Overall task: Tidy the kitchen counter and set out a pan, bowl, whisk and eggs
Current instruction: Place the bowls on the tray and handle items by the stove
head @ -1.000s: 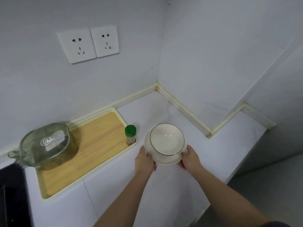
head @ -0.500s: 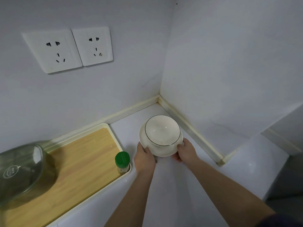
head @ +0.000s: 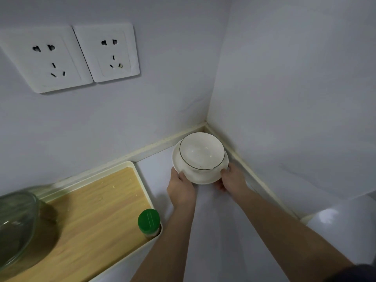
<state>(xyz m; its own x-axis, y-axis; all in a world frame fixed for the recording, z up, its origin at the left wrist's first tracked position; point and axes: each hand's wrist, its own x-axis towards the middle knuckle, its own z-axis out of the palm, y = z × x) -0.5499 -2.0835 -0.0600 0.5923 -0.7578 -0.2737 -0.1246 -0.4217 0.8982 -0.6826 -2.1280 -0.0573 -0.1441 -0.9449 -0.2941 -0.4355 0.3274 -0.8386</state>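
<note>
A white bowl with a thin dark rim line sits on a white plate. Both are in the far corner of the white counter, close to the two walls. My left hand grips the plate's left edge, thumb on the rim. My right hand grips the plate's right edge. I cannot tell whether the plate touches the counter.
A wooden tray with a cream rim lies to the left. A green-capped spice jar stands at its near right corner, and a glass lidded pot sits at the left edge. Two wall sockets are above.
Both hands have carried the bowl and plate away from me, from the counter's middle into the back corner. The camera has moved closer to the wall.
</note>
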